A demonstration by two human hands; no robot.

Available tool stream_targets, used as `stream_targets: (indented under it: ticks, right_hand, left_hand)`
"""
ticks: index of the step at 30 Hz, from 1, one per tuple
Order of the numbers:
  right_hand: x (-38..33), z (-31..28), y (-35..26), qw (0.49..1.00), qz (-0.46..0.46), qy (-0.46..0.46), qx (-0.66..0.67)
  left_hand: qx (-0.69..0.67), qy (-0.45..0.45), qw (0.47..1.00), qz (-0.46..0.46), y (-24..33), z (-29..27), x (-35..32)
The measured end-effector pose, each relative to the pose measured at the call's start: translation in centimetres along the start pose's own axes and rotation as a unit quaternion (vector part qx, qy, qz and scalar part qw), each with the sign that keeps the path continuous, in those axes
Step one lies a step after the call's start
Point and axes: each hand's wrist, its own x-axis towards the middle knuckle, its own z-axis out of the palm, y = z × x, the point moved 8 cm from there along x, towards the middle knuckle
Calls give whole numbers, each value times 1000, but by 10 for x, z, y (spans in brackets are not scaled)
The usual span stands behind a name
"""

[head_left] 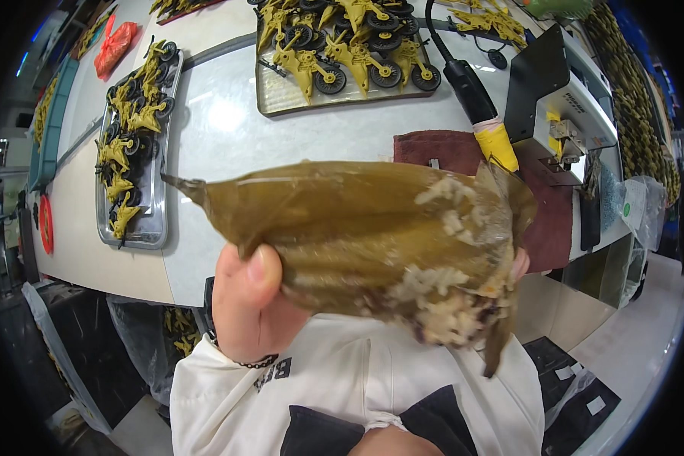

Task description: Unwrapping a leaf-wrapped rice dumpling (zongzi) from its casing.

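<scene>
A rice dumpling [372, 228] wrapped in an olive-brown leaf fills the middle of the view, close to the camera. The leaf is torn open at its right end, where sticky rice with dark bits [452, 304] shows. My left hand [247, 304] grips the dumpling's left underside, thumb pressed on the leaf, with a black bead bracelet at the wrist and a white sleeve below. Only a fingertip of my right hand [520, 264] peeks out behind the dumpling's right end; the rest is hidden.
On the white worktable [220, 129] stand a metal tray [158, 228] at left and a tray [281, 95] at the back, both holding several yellow toy parts with black wheels. A dark red cloth [433, 146], a black tool with a yellow tip [479, 106] and a white machine [566, 106] are at right.
</scene>
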Motion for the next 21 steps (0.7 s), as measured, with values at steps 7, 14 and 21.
stream_targets:
  ticks: [7, 14, 21]
  right_hand:
    - [17, 112, -3, 967, 71, -195, -150]
    - [21, 152, 21, 978, 85, -163, -103]
    - [22, 173, 33, 994, -16, -47, 95]
  left_hand:
    - [252, 65, 965, 23, 14, 31, -59]
    - [-117, -323, 939, -22, 26, 101, -32]
    - [-51, -302, 941, -145, 24, 108, -39]
